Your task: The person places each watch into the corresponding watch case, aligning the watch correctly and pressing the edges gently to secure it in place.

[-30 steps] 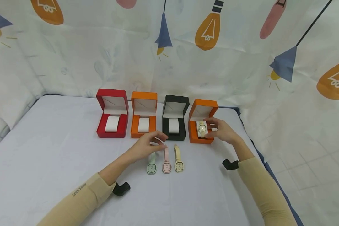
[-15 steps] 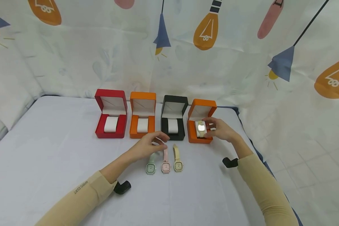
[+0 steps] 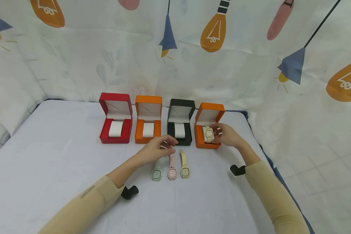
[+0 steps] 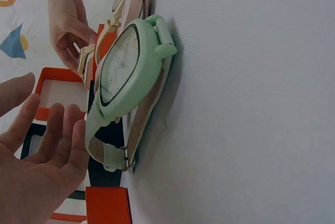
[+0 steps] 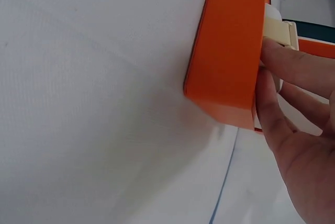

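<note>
Four boxes stand open on my counter (image 3: pixel 61 146): a red box (image 3: pixel 127 135), a left orange box (image 3: pixel 157 130), a black box (image 3: pixel 188 135) and a right orange box (image 3: pixel 204 146). The cream watch (image 3: pixel 209 134) is in the right orange box, face up, its strap round the white cushion (image 3: pixel 204 132). My right hand (image 3: pixel 229 135) comes in from the right side, pinching the watch between thumb at the near end and forefinger at the far end; whether I grip the cushion too, I can't tell.

To settle it well, I'd press both ends down evenly so the cushion doesn't tip and the dial ends up centred. Pushing on the strap or cushion edge looks safer than pressing the glass, and I'd ease my fingertips out gently past the box wall.

My left hand (image 3: pixel 153 149) holds nothing, fingers loosely spread above the straps of the green watch (image 3: pixel 156 175) and pink watch (image 3: pixel 172 173); I'd avoid brushing those or the yellow watch (image 3: pixel 185 172) beside them.
</note>
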The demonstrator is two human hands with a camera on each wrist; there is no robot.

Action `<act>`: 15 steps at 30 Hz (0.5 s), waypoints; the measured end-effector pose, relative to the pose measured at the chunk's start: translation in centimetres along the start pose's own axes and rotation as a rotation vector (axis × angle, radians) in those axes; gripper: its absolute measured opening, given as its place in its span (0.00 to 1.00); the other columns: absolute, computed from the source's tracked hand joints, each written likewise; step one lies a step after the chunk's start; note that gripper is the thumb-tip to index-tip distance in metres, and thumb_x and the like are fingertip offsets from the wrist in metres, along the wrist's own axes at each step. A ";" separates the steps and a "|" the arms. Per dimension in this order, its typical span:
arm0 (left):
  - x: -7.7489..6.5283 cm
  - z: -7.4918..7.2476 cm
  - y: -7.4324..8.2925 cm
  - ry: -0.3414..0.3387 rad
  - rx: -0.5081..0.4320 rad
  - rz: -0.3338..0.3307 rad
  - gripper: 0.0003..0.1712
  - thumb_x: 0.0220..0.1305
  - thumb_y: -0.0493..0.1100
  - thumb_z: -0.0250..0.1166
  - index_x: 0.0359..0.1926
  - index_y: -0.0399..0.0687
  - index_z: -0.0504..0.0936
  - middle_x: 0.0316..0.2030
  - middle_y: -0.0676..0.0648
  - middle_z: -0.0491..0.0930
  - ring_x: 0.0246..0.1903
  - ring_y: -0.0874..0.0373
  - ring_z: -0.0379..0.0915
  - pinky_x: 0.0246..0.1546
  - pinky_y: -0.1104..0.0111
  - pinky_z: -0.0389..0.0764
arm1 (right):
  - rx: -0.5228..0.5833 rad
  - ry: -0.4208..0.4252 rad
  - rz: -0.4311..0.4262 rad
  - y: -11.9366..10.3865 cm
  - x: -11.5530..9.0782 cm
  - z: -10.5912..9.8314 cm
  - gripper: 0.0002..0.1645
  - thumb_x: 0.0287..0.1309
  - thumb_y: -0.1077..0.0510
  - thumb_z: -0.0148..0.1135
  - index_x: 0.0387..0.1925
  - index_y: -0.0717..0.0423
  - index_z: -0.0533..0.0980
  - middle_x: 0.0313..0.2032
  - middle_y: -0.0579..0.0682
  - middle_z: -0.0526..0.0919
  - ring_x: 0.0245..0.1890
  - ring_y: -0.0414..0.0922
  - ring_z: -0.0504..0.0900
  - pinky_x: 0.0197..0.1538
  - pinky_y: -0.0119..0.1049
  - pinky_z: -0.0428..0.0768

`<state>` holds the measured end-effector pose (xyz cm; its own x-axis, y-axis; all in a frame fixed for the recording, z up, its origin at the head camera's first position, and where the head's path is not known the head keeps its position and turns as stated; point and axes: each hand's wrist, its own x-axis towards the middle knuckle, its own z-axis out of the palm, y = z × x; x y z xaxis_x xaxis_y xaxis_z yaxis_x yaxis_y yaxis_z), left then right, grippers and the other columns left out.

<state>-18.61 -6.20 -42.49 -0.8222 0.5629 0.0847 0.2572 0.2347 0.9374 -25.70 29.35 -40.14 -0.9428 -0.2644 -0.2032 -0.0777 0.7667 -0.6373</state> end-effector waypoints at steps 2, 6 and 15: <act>0.2 0.1 0.0 0.009 0.004 0.000 0.16 0.71 0.40 0.67 0.58 0.43 0.81 0.55 0.39 0.80 0.50 0.51 0.77 0.51 0.62 0.82 | -0.001 0.001 -0.019 0.0 -0.2 -0.2 0.36 0.57 0.62 0.75 0.67 0.58 0.72 0.58 0.59 0.77 0.55 0.56 0.76 0.58 0.51 0.79; 0.7 0.3 0.3 0.024 0.015 -0.005 0.17 0.71 0.39 0.67 0.58 0.39 0.80 0.54 0.39 0.80 0.49 0.51 0.77 0.52 0.62 0.81 | -0.007 0.015 -0.075 0.2 -0.7 -0.9 0.34 0.61 0.58 0.74 0.66 0.60 0.72 0.59 0.59 0.78 0.57 0.57 0.77 0.58 0.53 0.80; 2.3 0.4 1.4 0.028 0.037 0.021 0.16 0.70 0.37 0.68 0.57 0.44 0.81 0.55 0.40 0.80 0.49 0.52 0.77 0.54 0.63 0.80 | -0.065 0.104 -0.105 0.4 -2.0 -4.0 0.26 0.67 0.52 0.69 0.60 0.61 0.76 0.58 0.62 0.79 0.55 0.57 0.81 0.54 0.54 0.81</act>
<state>-19.88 -4.24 -41.10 -0.8302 0.5456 0.1144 0.2928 0.2521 0.9223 -25.17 32.53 -37.06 -0.9567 -0.2854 -0.0579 -0.1949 0.7753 -0.6008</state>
